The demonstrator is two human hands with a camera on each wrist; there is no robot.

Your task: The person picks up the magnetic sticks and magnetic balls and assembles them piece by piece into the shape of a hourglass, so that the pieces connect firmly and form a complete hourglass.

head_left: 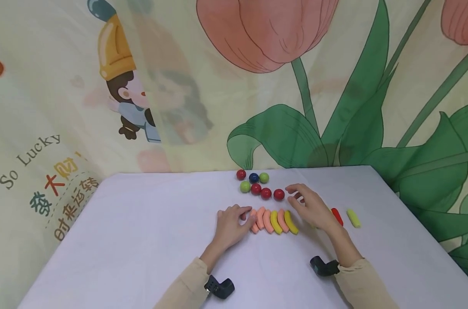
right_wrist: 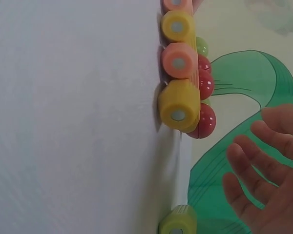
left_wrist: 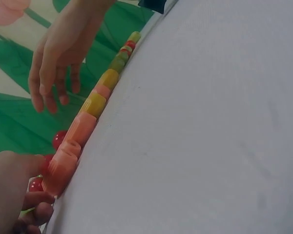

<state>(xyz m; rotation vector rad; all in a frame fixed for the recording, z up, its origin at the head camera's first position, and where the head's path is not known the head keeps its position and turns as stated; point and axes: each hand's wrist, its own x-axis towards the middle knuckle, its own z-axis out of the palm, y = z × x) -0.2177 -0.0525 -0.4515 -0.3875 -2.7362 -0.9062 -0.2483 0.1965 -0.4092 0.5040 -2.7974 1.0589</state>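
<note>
1. Row of curved pieces [head_left: 272, 221] lies mid-counter, near the right of centre: six side by side, left to right pink, pink, pink, yellow, pink, yellow.
2. Left hand [head_left: 231, 225] is at the row's left end, narrow, thumb and index touching the first pink piece [head_left: 254, 227]. Can't tell from here whether it's pinched or just nudged.
3. Right hand [head_left: 312, 208] is relaxed, fingers loosely bent and apart, nothing in it, hanging off the row's right end near a red ball [head_left: 279, 194].
4. Progress, my read: lining-up is well along, six in. Not in the row: a red piece [head_left: 337, 216], a lime piece [head_left: 353, 218] and a green piece [right_wrist: 178, 222] largely hidden by the right hand in the head view. Whether those belong in the row, can't say.
5. Seven balls sit loosely grouped beyond the row: four red, two green, one blue [head_left: 254, 177].
6. Counter [head_left: 152, 231] wears a plain pale cover.
7. Room: tulip-print backdrop [head_left: 264, 34] behind, cloth lettered "So Lucky" [head_left: 29, 156] at left.
</note>
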